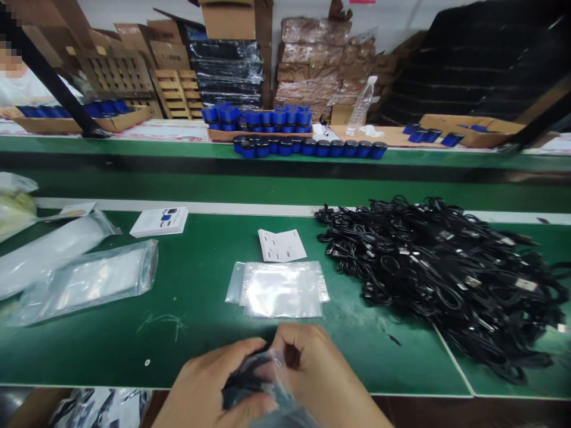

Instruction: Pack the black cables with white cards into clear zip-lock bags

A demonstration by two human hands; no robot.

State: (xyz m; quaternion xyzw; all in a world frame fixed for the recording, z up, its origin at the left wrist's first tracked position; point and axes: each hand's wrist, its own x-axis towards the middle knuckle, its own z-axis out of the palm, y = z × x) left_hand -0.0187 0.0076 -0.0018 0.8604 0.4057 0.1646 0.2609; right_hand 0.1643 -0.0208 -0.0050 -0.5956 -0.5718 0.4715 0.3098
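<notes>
Both my hands meet at the table's front edge around a clear plastic bag [272, 380] with something dark inside, likely a black cable but partly covered by my fingers. My left hand [214, 380] grips the bag's left side, thumb across its front. On the right, my right hand [316, 368] has its fingers curled and pinches the bag's upper edge. Just beyond them lies a small stack of flat clear zip bags [283, 290]. Behind that stack rests a folded white leaflet [282, 245]. A large heap of black cables [437, 273] spreads to the right.
At left lie a stack of printed leaflets [159, 222] and packs of plastic bags [93, 279]. Blue cylindrical items [307, 147] line the raised shelf, near a water bottle [361, 106]. Below the table's left front edge sit filled bags [102, 408]. A person [35, 86] is at far left.
</notes>
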